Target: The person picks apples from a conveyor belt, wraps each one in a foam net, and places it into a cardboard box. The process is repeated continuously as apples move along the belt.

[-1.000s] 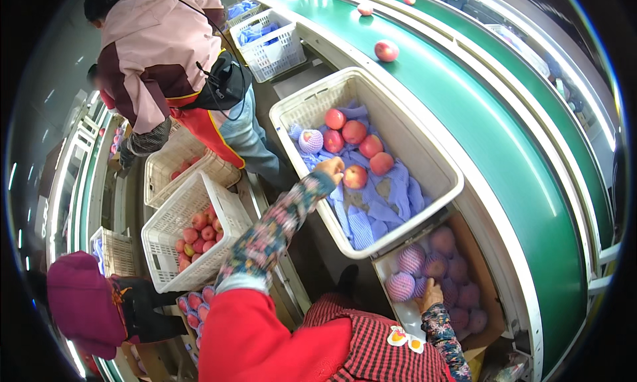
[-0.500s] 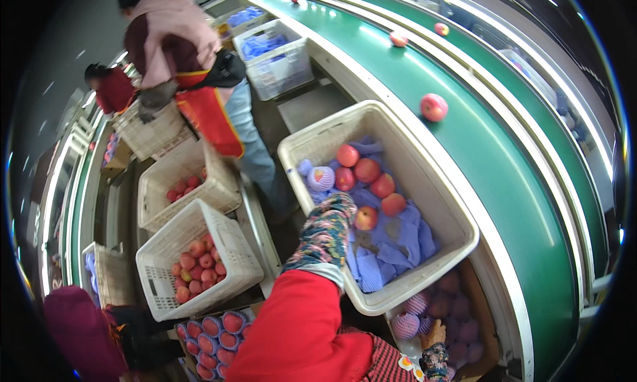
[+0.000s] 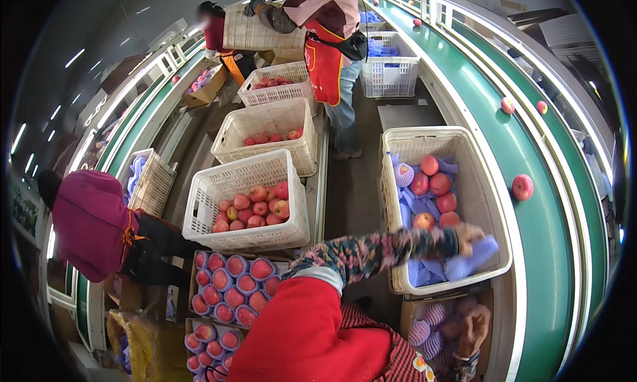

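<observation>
My left hand [image 3: 468, 240] reaches across the near end of a pale plastic crate [image 3: 396, 246], its fingers closed on a blue foam net [image 3: 472, 258]. In that crate lie several loose red apples [image 3: 440, 183], more blue foam nets [image 3: 424, 272] and one netted apple [image 3: 403, 174] at the far left corner. My right hand [image 3: 474, 331] is above a cardboard box [image 3: 409, 310] beside the crate's near end. Its fingers are bent and apart, with nothing visible in them. Netted apples [image 3: 431, 345] fill the shaded box below it.
A green conveyor belt [image 3: 494, 140] carrying scattered apples runs along the right. Apple crates [image 3: 302, 216] line the left of the aisle, with boxes of netted apples [image 3: 235, 282] nearer. One person [image 3: 332, 44] stands ahead holding a crate; another [image 3: 96, 223] is at left.
My view has turned left. My left hand has moved to the crate's near end and now holds a foam net. My right hand has lifted off the netted apples.
</observation>
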The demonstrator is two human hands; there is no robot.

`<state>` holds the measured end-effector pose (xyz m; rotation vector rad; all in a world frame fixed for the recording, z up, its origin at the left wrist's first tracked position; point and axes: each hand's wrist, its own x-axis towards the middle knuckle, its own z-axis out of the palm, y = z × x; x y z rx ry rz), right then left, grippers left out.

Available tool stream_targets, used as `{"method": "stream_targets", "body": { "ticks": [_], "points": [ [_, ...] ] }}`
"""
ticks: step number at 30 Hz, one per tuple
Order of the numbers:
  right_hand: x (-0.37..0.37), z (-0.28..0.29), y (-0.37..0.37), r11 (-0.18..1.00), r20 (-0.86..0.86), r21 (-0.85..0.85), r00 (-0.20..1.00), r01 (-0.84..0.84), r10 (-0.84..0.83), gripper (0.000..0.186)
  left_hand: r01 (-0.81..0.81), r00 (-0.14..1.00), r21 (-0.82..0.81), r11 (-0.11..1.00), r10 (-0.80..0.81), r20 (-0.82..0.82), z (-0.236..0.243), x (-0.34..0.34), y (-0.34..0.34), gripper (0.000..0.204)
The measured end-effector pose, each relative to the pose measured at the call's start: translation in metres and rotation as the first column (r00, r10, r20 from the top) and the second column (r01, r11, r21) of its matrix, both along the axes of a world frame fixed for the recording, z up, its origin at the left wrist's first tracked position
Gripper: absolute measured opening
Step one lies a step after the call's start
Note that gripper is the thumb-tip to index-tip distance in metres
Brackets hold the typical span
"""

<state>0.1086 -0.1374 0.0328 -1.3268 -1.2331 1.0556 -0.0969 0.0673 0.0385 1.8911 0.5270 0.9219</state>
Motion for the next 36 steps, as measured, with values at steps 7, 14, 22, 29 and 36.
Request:
{"method": "stream_targets", "body": {
  "ticks": [7, 14, 22, 29, 36],
  "points": [
    [-0.040, 0.045, 0.003, 0.973, -0.139, 0.228, 0.990, 0.025, 0.007, 0.050, 0.013, 1.000, 0.032, 0.999, -0.013, 0.000, 0.024, 0.024, -0.125, 0.046],
    [-0.037, 0.043, -0.023, 0.968, -0.153, 0.246, 0.984, -0.055, 0.095, 0.037, 0.347, 0.918, -0.188, 0.919, -0.291, 0.270, -0.020, 0.037, -0.136, 0.044],
    [-0.009, 0.012, -0.043, 0.974, -0.164, 0.226, 0.984, -0.029, 0.068, 0.034, 0.562, 0.827, -0.391, 0.729, -0.479, 0.296, -0.009, 0.048, -0.137, 0.040],
    [-0.007, 0.023, -0.042, 0.976, -0.008, 0.216, 1.000, 0.008, -0.007, 0.022, 0.455, 0.887, -0.256, 0.853, -0.461, 0.038, 0.001, 0.050, -0.128, 0.024],
    [-0.005, 0.006, -0.044, 0.992, -0.148, 0.037, 0.982, -0.117, 0.122, 0.018, 0.425, 0.866, 0.208, 0.881, -0.462, 0.189, -0.005, 0.079, -0.094, 0.014]
  ]
}}
